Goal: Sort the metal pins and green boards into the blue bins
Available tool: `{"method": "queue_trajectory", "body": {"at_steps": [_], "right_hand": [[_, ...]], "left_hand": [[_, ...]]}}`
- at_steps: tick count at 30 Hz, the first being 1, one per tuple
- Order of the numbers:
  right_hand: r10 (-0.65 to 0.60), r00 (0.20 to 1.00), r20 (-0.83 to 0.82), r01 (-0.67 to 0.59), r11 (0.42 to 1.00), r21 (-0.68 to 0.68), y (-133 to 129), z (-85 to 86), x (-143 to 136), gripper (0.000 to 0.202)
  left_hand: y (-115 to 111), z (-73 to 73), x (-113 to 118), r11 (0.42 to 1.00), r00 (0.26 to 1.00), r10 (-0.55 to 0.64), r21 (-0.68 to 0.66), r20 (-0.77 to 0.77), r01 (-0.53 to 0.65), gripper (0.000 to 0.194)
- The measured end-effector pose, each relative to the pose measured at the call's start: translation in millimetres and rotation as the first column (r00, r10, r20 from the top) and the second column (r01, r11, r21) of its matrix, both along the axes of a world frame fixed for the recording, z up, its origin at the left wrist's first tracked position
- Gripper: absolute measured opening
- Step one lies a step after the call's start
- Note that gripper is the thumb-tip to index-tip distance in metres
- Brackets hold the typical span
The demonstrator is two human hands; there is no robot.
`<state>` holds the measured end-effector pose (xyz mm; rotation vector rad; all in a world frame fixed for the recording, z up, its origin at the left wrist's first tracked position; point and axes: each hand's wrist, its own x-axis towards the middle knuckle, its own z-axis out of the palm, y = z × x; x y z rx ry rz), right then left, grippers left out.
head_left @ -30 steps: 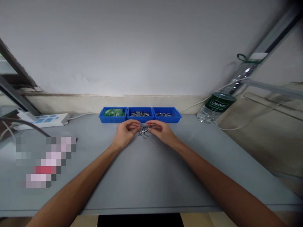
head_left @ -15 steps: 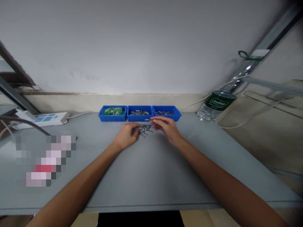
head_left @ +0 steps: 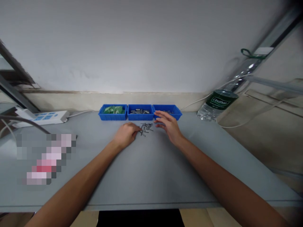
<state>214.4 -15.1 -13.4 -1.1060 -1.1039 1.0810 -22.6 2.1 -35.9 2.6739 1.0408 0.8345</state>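
Several thin metal pins (head_left: 147,126) lie in a loose pile on the grey table. At the pile's left edge is my left hand (head_left: 127,135), its fingers pinched together at the pins; what they hold, if anything, is too small to make out. My right hand (head_left: 169,126) hovers to the right of the pile with fingers spread and nothing in them, partly in front of the right blue bin (head_left: 174,116). That bin has thin metal pieces in it. The middle blue bin (head_left: 140,117) contains short metal parts, and the left blue bin (head_left: 112,117) contains something green.
A white power strip (head_left: 50,118) with cables lies at the back left. Nearer on the left is a pixelated pink and red item (head_left: 47,160). An upturned clear bottle with a green label (head_left: 219,101) stands at the back right, beside a white cable.
My right hand has opened, and the small light piece at its fingertips is no longer seen. Its fingers have spread and risen slightly. My left hand has barely moved.
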Motion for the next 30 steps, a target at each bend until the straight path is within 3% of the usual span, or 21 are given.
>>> {"method": "queue_trajectory", "body": {"at_steps": [9,20,26,30], "right_hand": [[0.003,1.000,-0.011,-0.003,1.000,-0.004,0,0.4,-1,0.036],[0.008,1.000,0.002,-0.008,1.000,-0.001,0,-1.6,1,0.033],[0.138,0.977,0.164,-0.147,0.988,0.044,-2,-2.4,-4,0.030],[0.258,0.937,0.236,-0.274,0.961,0.039,-7,-1.6,-10,0.030]], "left_hand": [[-3,2.0,1,0.999,0.999,0.049,0.018,-0.010,-0.049,0.033],[-3,5.7,2,1.000,0.986,0.017,-0.029,0.167,-0.012,0.031],[-4,9.2,7,0.992,0.873,0.028,-0.122,0.486,0.037,0.021],[-7,14.2,9,0.984,0.806,0.076,-0.174,0.587,0.034,0.019]]}}
